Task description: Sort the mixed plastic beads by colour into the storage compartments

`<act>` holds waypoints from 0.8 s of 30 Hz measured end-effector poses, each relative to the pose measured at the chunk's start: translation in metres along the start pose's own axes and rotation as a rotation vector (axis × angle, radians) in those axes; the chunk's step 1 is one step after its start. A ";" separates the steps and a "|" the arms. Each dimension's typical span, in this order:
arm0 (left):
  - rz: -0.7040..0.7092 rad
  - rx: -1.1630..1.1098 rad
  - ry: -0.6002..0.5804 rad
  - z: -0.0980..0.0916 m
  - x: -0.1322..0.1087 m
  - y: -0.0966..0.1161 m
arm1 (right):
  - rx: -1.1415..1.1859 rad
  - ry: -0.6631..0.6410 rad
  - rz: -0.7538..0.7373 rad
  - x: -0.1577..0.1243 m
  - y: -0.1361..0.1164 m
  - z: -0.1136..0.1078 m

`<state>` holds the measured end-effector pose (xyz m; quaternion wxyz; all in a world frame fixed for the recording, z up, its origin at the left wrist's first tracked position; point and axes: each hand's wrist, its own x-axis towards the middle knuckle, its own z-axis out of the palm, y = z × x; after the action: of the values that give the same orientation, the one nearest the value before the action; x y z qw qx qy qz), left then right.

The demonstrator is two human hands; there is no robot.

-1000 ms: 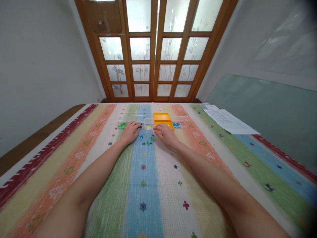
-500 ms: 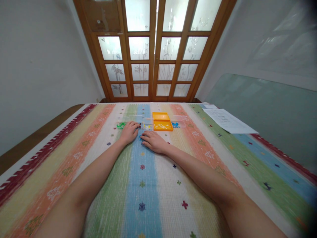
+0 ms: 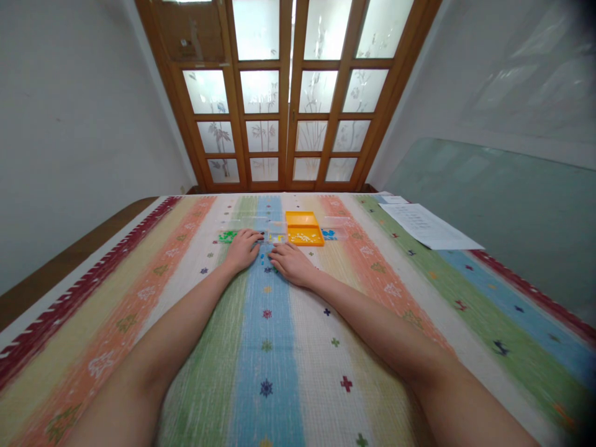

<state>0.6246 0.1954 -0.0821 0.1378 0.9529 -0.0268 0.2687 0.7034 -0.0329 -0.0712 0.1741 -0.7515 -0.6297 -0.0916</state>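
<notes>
My left hand (image 3: pixel 243 249) rests at the near edge of a clear tray holding small green pieces (image 3: pixel 227 236), its fingers stretched out to the right. A small dark spot shows by its fingertips; I cannot make out what it is. Facing it, my right hand (image 3: pixel 292 263) lies low on the cloth with fingers pointing left and loosely apart. Between the two hands a few tiny blue pieces (image 3: pixel 262 256) lie on the cloth. Just beyond the fingertips sits a clear compartment with yellow pieces (image 3: pixel 278 238). Nothing visible is gripped by either hand, though the fingertips are small here.
An orange open case (image 3: pixel 305 218) with white bits stands behind my right hand. To its right is a clear tray of blue pieces (image 3: pixel 329 234). Printed paper sheets (image 3: pixel 426 228) lie at the right edge of the striped tablecloth (image 3: pixel 205 347).
My right hand has drawn slightly to the right, uncovering more of the tiny blue pieces on the cloth. The left hand stays in place.
</notes>
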 end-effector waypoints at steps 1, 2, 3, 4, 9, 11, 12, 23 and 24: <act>0.002 -0.001 -0.001 0.000 0.000 0.000 | 0.005 0.008 0.007 0.000 0.001 -0.001; 0.003 -0.002 -0.002 0.000 0.000 0.000 | 0.014 0.014 0.011 -0.001 0.002 -0.002; 0.005 -0.003 -0.001 0.000 0.000 0.000 | 0.023 0.019 0.013 -0.002 0.003 -0.004; 0.008 -0.003 0.000 -0.001 0.000 0.000 | 0.033 0.025 0.017 -0.002 0.005 -0.005; 0.014 -0.007 -0.005 -0.002 0.000 0.001 | 0.027 0.076 0.094 -0.011 0.021 -0.015; 0.008 -0.007 -0.011 -0.003 -0.001 0.002 | 0.010 0.117 0.151 -0.015 0.033 -0.019; 0.006 -0.007 -0.014 -0.003 0.000 0.002 | 0.006 0.141 0.192 -0.017 0.039 -0.022; 0.042 0.001 -0.033 -0.004 0.000 0.003 | -0.121 0.308 0.802 -0.042 0.110 -0.055; 0.041 0.005 -0.034 -0.005 0.001 0.004 | -0.126 0.316 0.832 -0.045 0.114 -0.054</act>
<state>0.6220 0.1929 -0.0766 0.1295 0.9570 -0.0479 0.2551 0.8112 -0.1109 -0.0536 0.2439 -0.9267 -0.2329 -0.1656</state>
